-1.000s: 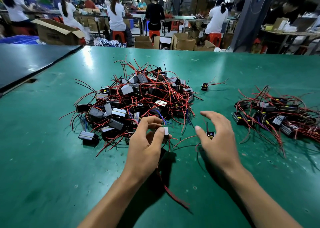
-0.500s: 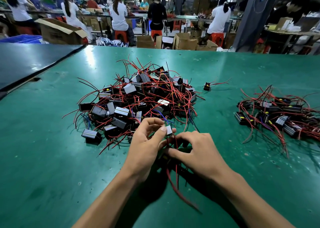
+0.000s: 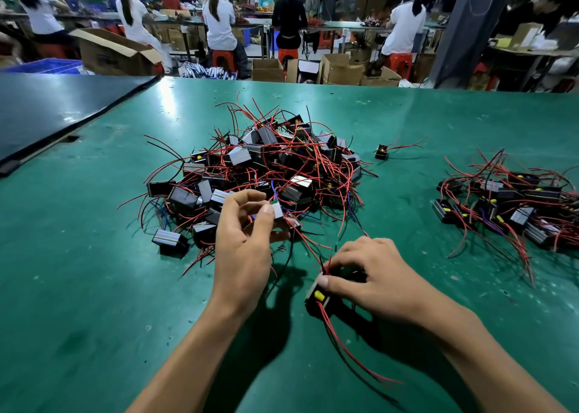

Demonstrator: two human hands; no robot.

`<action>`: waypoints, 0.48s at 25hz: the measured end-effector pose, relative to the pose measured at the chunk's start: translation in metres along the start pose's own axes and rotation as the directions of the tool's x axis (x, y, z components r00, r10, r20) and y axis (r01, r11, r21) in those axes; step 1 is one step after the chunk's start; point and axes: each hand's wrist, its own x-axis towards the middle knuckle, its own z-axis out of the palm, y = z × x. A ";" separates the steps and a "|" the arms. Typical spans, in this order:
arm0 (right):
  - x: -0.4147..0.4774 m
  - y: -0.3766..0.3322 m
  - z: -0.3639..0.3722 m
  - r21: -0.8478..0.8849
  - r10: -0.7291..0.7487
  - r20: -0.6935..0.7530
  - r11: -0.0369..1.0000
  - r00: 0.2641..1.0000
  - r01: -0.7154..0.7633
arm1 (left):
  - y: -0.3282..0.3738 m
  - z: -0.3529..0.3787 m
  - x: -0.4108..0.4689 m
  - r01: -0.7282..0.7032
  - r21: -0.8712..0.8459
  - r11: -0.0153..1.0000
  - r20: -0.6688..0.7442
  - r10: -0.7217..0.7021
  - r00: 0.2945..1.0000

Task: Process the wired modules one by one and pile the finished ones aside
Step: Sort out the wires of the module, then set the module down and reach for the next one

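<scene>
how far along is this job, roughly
Under halfway, by the look of it. Done: the smaller pile set aside at the right. In hand: the right hand grips one module on the table, while the left hand pinches a small pale piece. Left: the big tangled pile in the centre, clearly larger, plus a lone module beside it.

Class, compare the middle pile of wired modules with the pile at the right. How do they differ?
The middle pile holds far more modules than the right pile. The middle pile is heaped high; the right pile lies low and spread. Both are black modules with red wires.
</scene>
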 end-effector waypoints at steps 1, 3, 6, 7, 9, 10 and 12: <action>0.001 0.001 -0.001 -0.028 0.013 0.007 1.000 1.000 -0.013 | 0.000 0.002 -0.002 -0.062 0.074 0.995 -0.031 0.064 0.997; 0.007 0.001 -0.003 -0.062 0.051 0.006 0.997 0.999 -0.051 | 0.000 0.010 -0.011 -0.189 0.192 0.963 -0.074 0.207 0.976; 0.015 -0.003 -0.005 -0.008 0.123 0.034 0.992 0.992 -0.123 | 0.009 0.015 -0.007 -0.280 0.167 0.945 -0.088 0.297 0.951; 0.017 -0.004 -0.007 0.005 0.137 0.072 0.990 0.988 -0.138 | 0.016 0.014 0.001 -0.301 0.117 0.946 -0.111 0.314 0.943; 0.020 -0.003 -0.016 0.066 0.161 0.169 0.983 0.972 -0.174 | 0.027 0.012 0.019 -0.339 0.035 0.940 -0.196 0.339 0.920; 0.022 -0.002 -0.024 0.119 0.168 0.198 0.974 0.966 -0.194 | 0.031 0.014 0.025 -0.350 0.030 0.936 -0.220 0.347 0.912; 0.030 0.004 -0.038 0.214 0.196 0.095 0.953 0.976 -0.213 | 0.032 0.028 0.024 -0.330 0.058 0.942 -0.152 0.335 0.930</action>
